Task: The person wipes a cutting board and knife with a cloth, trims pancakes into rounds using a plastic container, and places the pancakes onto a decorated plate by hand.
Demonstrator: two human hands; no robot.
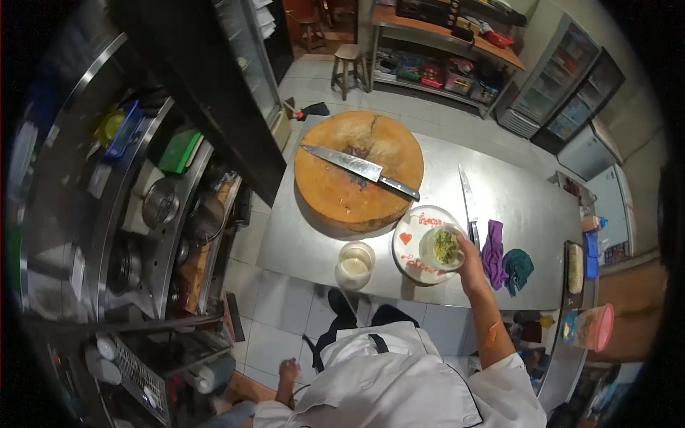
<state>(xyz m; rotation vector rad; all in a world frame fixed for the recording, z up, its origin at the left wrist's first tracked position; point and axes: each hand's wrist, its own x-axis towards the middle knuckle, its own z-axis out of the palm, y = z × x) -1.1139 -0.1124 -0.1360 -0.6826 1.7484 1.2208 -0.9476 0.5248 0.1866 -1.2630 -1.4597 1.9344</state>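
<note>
My right hand [471, 265] is closed around a small clear tub of chopped green herbs [445, 247], tilted over a white plate [405, 262]. Red lettering and a red heart mark the plate. Low at my side, away from the table, hangs my left hand [289, 370], its fingers loosely bent and nothing visible in them. Left of the plate is a clear container with pale contents [354, 265]. A big knife [362, 171] lies across the round wooden chopping block [335, 203]. Behind the plate, a second knife [468, 203] rests on the steel table.
Purple [493, 255] and dark green [517, 269] cloths lie right of the plate on the steel table [442, 160]. Metal shelving with pans [161, 202] stands left. Farther back are a wooden stool [349, 63] and a glass-door fridge [553, 78]. A pink-rimmed container [598, 328] sits at right.
</note>
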